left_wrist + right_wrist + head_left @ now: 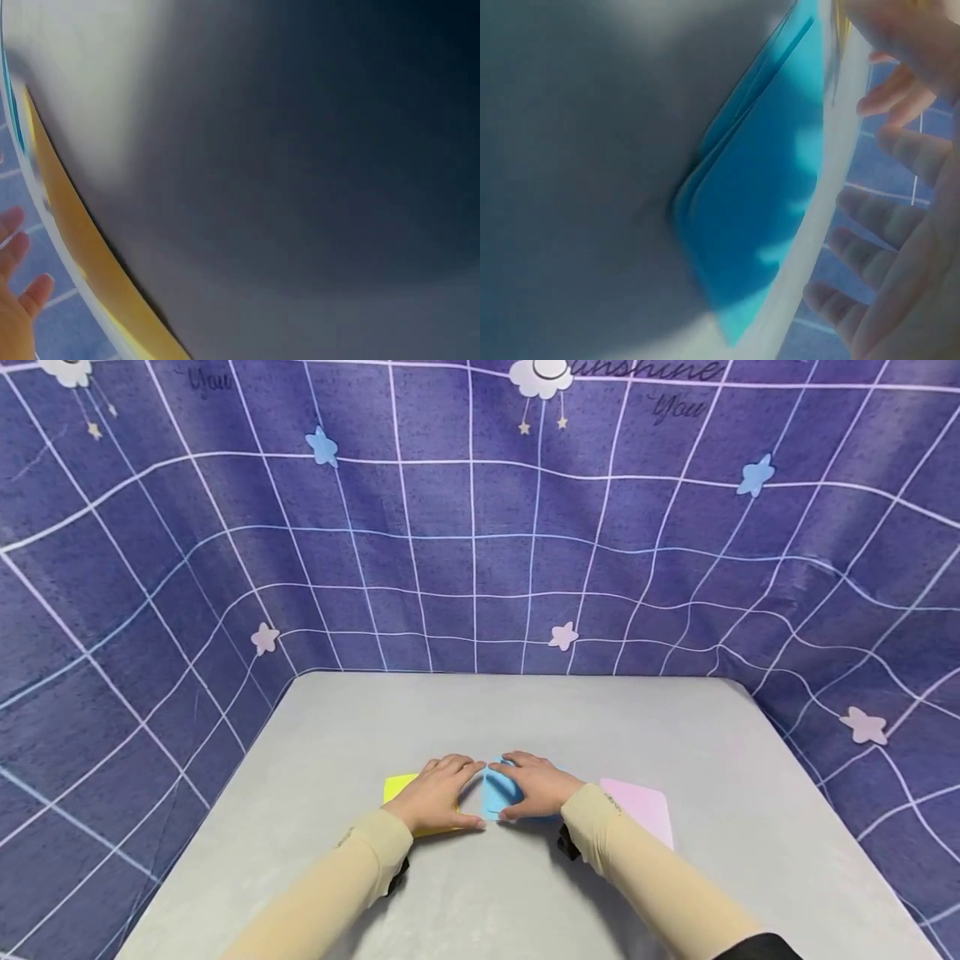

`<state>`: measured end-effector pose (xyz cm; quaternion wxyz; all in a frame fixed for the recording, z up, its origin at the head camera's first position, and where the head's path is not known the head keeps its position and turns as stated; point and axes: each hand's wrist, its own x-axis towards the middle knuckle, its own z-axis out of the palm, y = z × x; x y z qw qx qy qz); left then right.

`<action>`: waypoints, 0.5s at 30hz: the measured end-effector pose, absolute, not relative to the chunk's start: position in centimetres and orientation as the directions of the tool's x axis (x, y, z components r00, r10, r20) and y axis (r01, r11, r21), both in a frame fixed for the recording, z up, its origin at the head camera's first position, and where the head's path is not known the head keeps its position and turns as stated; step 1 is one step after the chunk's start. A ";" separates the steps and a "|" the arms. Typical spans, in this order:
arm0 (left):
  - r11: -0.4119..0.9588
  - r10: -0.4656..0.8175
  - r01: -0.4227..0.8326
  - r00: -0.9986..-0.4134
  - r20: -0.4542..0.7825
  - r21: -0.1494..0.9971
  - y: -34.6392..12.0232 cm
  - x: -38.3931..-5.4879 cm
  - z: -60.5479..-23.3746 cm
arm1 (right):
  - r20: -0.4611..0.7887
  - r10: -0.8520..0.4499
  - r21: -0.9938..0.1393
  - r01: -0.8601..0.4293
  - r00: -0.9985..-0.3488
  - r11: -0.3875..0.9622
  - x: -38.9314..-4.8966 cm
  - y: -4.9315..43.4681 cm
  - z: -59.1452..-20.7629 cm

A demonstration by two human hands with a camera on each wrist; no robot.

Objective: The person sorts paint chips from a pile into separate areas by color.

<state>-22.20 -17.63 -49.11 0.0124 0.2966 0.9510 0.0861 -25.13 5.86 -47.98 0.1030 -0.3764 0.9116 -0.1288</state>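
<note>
My left hand (pixel 437 795) is over a yellow sheet (pixel 397 787) in the head view, its thumb spread from its fingers. To its right, my right hand (pixel 542 787) hovers above light blue sheets (pixel 495 795), thumb and fingers apart and facing the left hand. Both hands hide much of the paper below. The right wrist view shows several blue sheets (pixel 757 180) stacked a little out of line, with loosely spread fingers (pixel 877 214) beside them. In the left wrist view the yellow sheet (pixel 82 232) lies along the lower left, the hand at the frame's edge.
A pink sheet (pixel 641 806) lies on the pale table (pixel 360 710), partly behind my right forearm. Blue curtain fabric (pixel 420 560) with a grid and stars hangs behind the table and down both sides.
</note>
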 end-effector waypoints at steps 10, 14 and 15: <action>0.793 0.592 0.579 -0.805 -0.018 0.189 -14.3 -23.1 -49.4 | -0.118 -0.668 -0.272 -0.623 -0.734 0.733 -24.5 8.3 -47.8; 0.804 0.587 0.568 -0.805 -0.084 0.175 -13.5 -23.2 -49.5 | -0.147 -0.647 -0.268 -0.600 -0.748 0.754 -24.2 8.9 -47.9; 0.807 0.585 0.565 -0.805 -0.098 0.174 -13.3 -23.2 -49.5 | -0.150 -0.644 -0.270 -0.596 -0.750 0.756 -24.1 9.1 -48.0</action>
